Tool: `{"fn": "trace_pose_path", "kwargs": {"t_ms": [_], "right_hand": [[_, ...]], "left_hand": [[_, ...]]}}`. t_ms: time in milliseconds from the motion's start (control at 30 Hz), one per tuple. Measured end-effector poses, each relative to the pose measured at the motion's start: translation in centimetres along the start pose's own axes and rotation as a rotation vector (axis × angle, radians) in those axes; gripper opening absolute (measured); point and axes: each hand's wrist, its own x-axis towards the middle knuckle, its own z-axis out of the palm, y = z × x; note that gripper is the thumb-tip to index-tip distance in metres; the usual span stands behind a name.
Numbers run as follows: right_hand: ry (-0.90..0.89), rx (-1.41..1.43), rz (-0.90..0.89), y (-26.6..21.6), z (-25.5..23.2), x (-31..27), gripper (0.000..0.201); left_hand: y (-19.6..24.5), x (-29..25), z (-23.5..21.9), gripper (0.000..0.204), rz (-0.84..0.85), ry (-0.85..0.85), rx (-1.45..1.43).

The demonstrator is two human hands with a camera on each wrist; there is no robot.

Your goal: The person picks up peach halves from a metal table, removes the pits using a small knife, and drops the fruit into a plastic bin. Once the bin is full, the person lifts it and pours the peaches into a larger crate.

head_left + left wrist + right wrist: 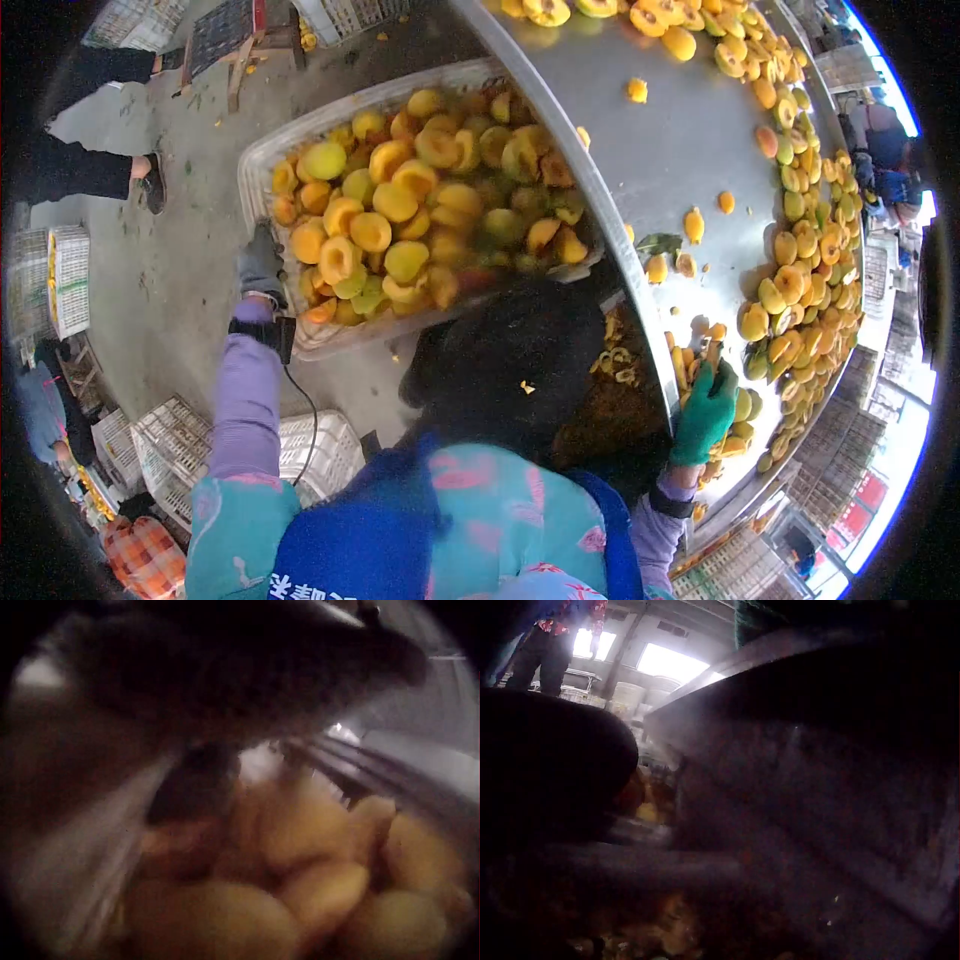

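The left hand [262,262], in a grey glove, grips the left rim of a white plastic crate [262,150] heaped with halved yellow-orange fruit [371,232]. In the left wrist view the dark glove [247,675] lies over the rim, with part of it down inside beside blurred fruit halves [322,892]. On the metal table, the right hand [705,415] in a green glove reaches over the near edge. Its fingers point away from the body, their tips at a small orange piece [714,350]; no firm hold shows. The right wrist view is mostly dark, with a bit of green glove [761,622] at the top.
A raised metal rim [590,180] borders the table [690,130], and many fruit halves [800,280] line its far side. Below the near edge lies a dark heap of scraps [610,410]. Empty white crates [320,450] stand at lower left; other people are around.
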Motion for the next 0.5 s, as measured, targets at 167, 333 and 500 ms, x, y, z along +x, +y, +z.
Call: {"fn": "trace_pose_path", "kwargs": {"t_ms": [167,333,500], "right_hand": [[0.074,0.062,-0.005,-0.6,-0.3,0.2,0.025],[-0.122,0.539,-0.110,-11.6,-3.5,-3.2,0.016],[-0.589,0.438,-0.597,-20.6,4.0,-3.0,0.030]], "left_hand": [[-1.4,1.9,0.1,0.065,0.160,0.171,0.155],[-2.9,3.4,-0.4,0.065,0.306,0.389,0.512],[-1.5,0.3,0.2,0.066,0.320,0.413,0.585]]}}
